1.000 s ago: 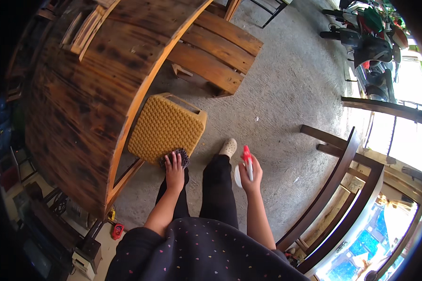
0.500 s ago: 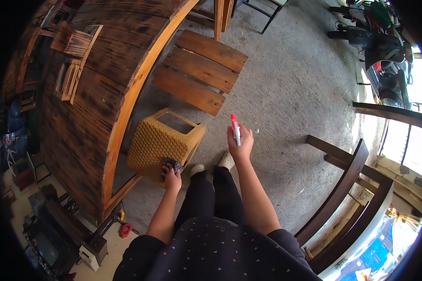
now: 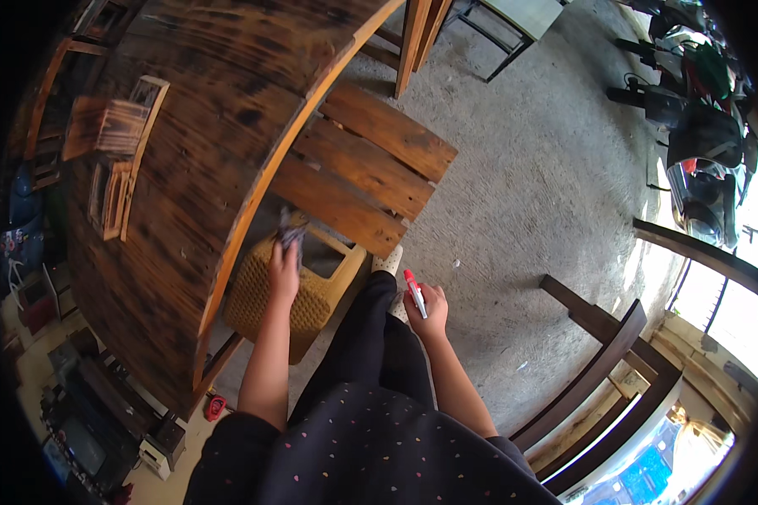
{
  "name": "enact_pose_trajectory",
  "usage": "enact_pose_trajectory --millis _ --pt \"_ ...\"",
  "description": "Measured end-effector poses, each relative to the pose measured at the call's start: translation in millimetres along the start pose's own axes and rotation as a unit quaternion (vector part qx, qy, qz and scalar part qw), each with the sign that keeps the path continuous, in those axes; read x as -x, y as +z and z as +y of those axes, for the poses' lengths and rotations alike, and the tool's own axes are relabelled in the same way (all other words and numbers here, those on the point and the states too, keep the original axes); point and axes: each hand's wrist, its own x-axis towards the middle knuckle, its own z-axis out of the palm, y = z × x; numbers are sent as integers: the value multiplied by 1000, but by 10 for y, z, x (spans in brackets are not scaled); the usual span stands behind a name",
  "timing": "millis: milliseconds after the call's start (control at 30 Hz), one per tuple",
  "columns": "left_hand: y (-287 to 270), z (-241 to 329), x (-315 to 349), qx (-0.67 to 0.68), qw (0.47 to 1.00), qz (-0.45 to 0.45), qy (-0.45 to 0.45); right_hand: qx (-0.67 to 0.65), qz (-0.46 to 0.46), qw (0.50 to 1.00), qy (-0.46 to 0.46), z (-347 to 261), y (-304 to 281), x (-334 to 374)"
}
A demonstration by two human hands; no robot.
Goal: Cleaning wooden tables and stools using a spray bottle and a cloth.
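A crumpled grey cloth (image 3: 290, 232) is in my left hand (image 3: 284, 268), fingers closed round it. That hand is over the tan woven-pattern plastic stool (image 3: 265, 310), near its far edge; whether the cloth touches the stool I cannot tell. My right hand (image 3: 429, 310) is wrapped round a slim red-and-white thing (image 3: 415, 295) that looks like a spray bottle's head, its lower part hidden by the fingers. It is held in front of my body, to the right of the stool, above the floor.
A large dark-stained wooden table (image 3: 185, 219) fills the left, bearing a small wooden rack (image 3: 130, 160). A slatted wooden bench (image 3: 370, 160) lies just past the stool. At right are a dark wooden bench (image 3: 594, 383) and parked motorbikes (image 3: 699, 126). My shoes are close to the stool.
My left hand has moved away from me with the cloth, from the stool's near side toward its far edge. My right hand has drawn closer to my body. The view has shifted.
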Motion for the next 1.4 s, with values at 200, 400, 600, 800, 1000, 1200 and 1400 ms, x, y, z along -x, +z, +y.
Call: enact_pose_trajectory --millis 200,400,600,800,1000,1200,1400 --pt "1350 718 -997 -360 824 -174 402 -19 1 1000 6 -39 51 -163" --pt "2187 778 -1640 -525 733 -54 429 -47 -41 996 64 -3 -148 -37" --pt "2487 1024 -1648 -514 796 17 321 12 -15 990 141 123 -397 100" --pt "2366 999 -1795 -482 698 -174 501 -47 -132 990 29 -21 -249 -584" --pt "1789 998 -2448 -540 739 -32 401 -25 -171 984 -41 -47 204 -1164" --pt "1358 923 -2899 -535 787 96 290 -59 -139 988 -26 -160 344 -1268" --pt "2170 1030 -2103 -490 749 -13 446 -56 -122 991 -11 -88 400 -1126"
